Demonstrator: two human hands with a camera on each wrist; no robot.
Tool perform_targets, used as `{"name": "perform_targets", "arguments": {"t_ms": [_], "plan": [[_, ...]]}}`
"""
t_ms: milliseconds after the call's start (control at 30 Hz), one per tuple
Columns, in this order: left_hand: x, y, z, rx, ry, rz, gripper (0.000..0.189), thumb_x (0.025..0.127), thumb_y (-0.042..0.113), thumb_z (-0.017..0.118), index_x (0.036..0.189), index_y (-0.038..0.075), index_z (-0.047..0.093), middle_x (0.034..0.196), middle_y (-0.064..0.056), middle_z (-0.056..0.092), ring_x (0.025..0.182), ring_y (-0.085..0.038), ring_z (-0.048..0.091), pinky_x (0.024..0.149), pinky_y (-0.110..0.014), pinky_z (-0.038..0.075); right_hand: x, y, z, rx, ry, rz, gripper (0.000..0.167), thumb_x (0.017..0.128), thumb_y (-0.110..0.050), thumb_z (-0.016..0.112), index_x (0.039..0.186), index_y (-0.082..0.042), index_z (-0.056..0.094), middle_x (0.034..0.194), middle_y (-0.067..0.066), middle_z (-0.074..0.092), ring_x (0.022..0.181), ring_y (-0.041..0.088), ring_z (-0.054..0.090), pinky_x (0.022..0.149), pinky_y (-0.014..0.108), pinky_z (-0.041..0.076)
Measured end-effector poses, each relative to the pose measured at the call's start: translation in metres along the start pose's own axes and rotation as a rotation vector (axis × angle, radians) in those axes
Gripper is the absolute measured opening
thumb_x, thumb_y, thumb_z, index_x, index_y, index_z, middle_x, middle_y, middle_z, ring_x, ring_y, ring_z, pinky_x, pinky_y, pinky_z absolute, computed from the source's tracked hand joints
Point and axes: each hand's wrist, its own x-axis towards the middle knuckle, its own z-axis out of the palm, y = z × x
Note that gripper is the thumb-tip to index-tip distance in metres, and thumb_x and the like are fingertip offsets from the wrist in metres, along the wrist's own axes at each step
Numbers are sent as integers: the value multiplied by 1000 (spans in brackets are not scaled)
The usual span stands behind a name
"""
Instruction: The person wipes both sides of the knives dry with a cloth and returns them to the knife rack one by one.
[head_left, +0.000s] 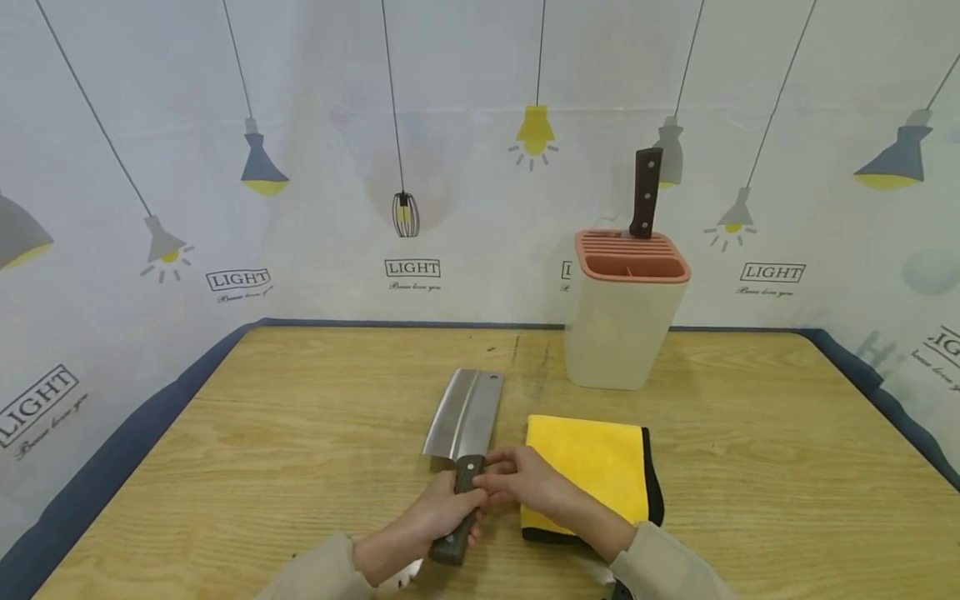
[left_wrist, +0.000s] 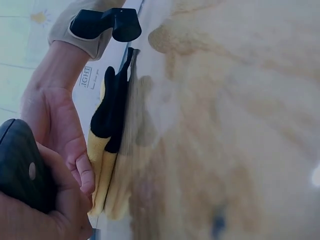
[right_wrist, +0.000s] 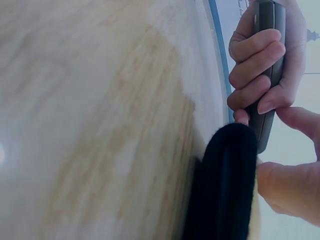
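Beige sleeves (head_left: pixel 318 568) nearest; past them, left hand (head_left: pixel 441 508) grips dark riveted handle (head_left: pixel 449 549) of broad silver metal cleaver (head_left: pixel 474 423), held over pale wood worktop (head_left: pixel 300 417), left of folded yellow black-edged cloth (head_left: pixel 592 462). Long axis runs away from the person, blade end far, veering slightly right. Right hand (head_left: pixel 538 483) nearer blade, fingers bent beside handle's far end; can't tell if pinching.

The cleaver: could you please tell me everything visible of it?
The cleaver has a broad, shiny, metal-looking blade, with a small hole at a far corner, and a dark handle with pale rivets. The left hand grips the handle, blade pointing forward, left of the yellow cloth. The right hand is beside the handle; contact is unclear.
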Motion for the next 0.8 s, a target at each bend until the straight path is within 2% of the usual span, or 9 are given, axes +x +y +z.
{"name": "perform_targets", "arguments": {"t_ms": [233,467,567,667,733,800], "plan": [[1,5,2,88,79,65,34,81,7,49,110,-9,42,56,-2,45,39,-7,45,38,-17,40,-1,-3,-3,84,40,-8,51,85,-17,59,121,14,39,109,22,57,88,19,60,81,34,49],[0,11,5,209,142,139,31,78,6,51,104,-8,41,54,-4,47,37,-7,45,37,-22,43,-3,-6,-5,248,50,-60,51,89,-15,51,124,19,32,122,30,45,102,23,55,89,34,45],[-1,13,7,242,149,193,31,76,3,51,103,-7,42,51,-3,46,35,-7,45,36,-23,42,-3,-8,-7,301,60,-84,46,90,-14,49,121,18,35,117,25,49,101,19,55,92,34,42],[-3,15,8,263,135,241,30,75,2,52,103,-7,44,50,-3,47,34,-6,45,34,-25,42,-3,-11,-9,358,68,-100,40,90,-11,48,117,18,38,105,13,55,93,12,57,91,31,43],[-4,16,9,275,119,261,29,76,3,52,102,-7,45,50,-3,47,34,-7,45,34,-25,42,-4,-13,-11,391,65,-111,40,90,-9,48,117,18,38,99,8,57,90,10,57,89,29,44],[-4,17,10,284,103,275,27,79,6,54,101,-6,46,49,-3,48,34,-7,45,34,-25,42,-5,-15,-14,410,57,-118,40,90,-8,48,119,18,37,99,7,58,91,10,57,89,29,44]]}}
